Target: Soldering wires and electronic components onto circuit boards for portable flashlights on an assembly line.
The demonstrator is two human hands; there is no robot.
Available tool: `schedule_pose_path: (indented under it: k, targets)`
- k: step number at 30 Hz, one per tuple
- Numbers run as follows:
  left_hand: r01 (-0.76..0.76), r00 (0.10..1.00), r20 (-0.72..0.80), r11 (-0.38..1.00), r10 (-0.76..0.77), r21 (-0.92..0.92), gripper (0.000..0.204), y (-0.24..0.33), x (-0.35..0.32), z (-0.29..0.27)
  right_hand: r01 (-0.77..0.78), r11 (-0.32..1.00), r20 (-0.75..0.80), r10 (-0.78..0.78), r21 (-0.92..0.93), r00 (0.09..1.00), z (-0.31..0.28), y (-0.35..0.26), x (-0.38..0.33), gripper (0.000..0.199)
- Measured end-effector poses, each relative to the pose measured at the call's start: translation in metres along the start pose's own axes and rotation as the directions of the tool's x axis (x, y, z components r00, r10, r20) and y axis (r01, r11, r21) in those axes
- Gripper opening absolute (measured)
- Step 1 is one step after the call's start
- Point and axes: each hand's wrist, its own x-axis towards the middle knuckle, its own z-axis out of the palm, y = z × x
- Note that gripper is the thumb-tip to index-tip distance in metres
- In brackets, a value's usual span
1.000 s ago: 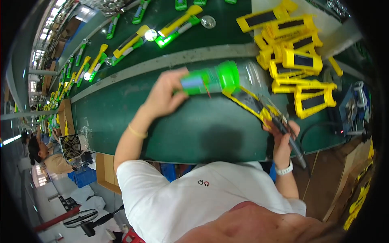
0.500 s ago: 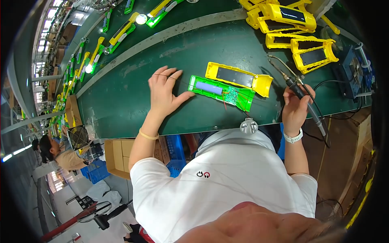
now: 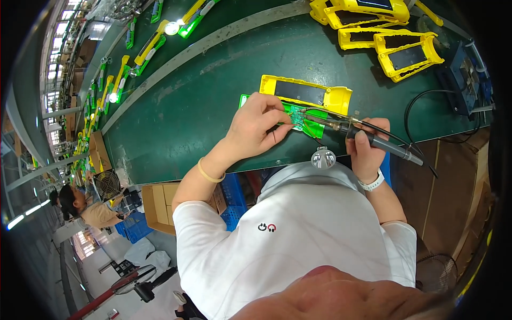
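Note:
A green circuit board [image 3: 305, 124] lies on the green work surface [image 3: 202, 112], attached to a yellow plastic housing [image 3: 306, 93] just beyond it. My left hand [image 3: 259, 125] rests on the board's left part, its fingers pinched on a thin wire over the board. My right hand [image 3: 368, 149] grips a black soldering iron [image 3: 373, 140] whose tip points left at the board near my left fingertips. A small round reflector [image 3: 323, 158] sits at the table's near edge between my hands.
Several yellow housings [image 3: 389, 32] are stacked at the far right. A soldering station [image 3: 469, 80] with a black cable stands at the right edge. More yellow-green assemblies [image 3: 160, 34] line the far strip. Cardboard boxes, a fan [image 3: 108, 184] and another person [image 3: 85, 208] are at the left below the table.
My left hand, flat beside the board half a second ago, has moved onto it and pinched. My right hand has brought the soldering iron tip to the board.

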Motion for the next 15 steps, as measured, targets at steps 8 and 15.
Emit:
schedule_pose_path:
  k: [8, 15]
  targets:
    - [0.172, 0.981, 0.086, 0.985, -0.173, 0.029, 0.014, 0.010, 0.015, -0.003, 0.091, 0.990, 0.094, -0.081, -0.106, 0.992, -0.008, 0.002, 0.002, 0.028]
    - [0.140, 0.985, 0.089, 0.987, -0.147, 0.082, 0.015, 0.011, 0.014, -0.006, 0.170, 0.948, 0.183, -0.123, -0.269, 0.975, -0.016, 0.006, 0.002, 0.028]
